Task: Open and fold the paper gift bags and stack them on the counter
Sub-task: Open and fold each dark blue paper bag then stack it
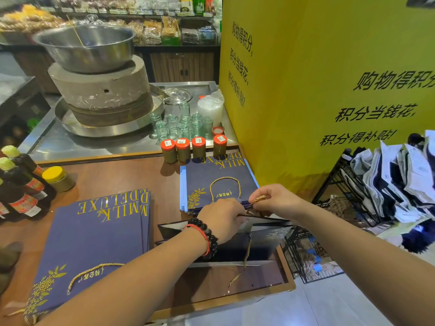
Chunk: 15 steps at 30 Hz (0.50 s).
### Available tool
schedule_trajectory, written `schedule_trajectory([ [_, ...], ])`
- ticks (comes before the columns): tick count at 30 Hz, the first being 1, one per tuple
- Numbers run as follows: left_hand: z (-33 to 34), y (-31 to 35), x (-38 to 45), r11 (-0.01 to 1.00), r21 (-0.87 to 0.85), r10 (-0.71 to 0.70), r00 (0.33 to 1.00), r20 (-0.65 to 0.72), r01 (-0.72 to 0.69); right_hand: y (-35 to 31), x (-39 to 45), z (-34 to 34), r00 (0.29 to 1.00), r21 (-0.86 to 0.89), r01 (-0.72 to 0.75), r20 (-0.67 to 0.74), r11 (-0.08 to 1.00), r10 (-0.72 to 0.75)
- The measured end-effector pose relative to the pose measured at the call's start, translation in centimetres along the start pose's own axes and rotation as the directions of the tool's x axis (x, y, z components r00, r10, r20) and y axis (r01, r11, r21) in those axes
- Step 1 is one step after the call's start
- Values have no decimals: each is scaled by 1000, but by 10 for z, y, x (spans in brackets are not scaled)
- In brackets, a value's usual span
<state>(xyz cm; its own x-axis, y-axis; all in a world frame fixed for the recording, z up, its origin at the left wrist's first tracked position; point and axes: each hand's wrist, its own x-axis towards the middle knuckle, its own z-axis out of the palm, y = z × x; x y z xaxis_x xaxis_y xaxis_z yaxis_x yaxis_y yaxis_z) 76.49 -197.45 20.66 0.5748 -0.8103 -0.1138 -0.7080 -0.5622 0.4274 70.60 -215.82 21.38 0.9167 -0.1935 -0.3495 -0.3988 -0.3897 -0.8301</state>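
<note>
An open navy paper gift bag (237, 248) stands on the wooden counter (122, 177) with its mouth facing up. My left hand (222, 218) grips the bag's far top rim. My right hand (275, 201) pinches the gold rope handle (259, 198) just above that rim. A second gold cord (244, 260) hangs down inside the bag. A flat stack of navy "MILK DELUXE" bags (94, 236) lies at the near left. Another flat stack (216, 182) lies behind my hands, against the yellow wall.
Four orange-lidded jars (193, 149) stand behind the far stack, empty glass jars (181, 125) beyond them. Dark bottles (18, 184) and a yellow-lidded jar (57, 178) sit at the left edge. A stone mill (101, 90) with a steel basin stands further back. A black wire rack (388, 184) of folded bags stands right.
</note>
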Motion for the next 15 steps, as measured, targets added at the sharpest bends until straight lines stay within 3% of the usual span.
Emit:
schedule_trajectory([
  [9,-1,0,1,999,-29,19,1000,-17,-19,-5,0,-2,996,-124,-14,80,992,24],
  [15,-1,0,0,1000,-16,15,1000,-16,-15,-9,10,1,973,-260,-215,24,941,229],
])
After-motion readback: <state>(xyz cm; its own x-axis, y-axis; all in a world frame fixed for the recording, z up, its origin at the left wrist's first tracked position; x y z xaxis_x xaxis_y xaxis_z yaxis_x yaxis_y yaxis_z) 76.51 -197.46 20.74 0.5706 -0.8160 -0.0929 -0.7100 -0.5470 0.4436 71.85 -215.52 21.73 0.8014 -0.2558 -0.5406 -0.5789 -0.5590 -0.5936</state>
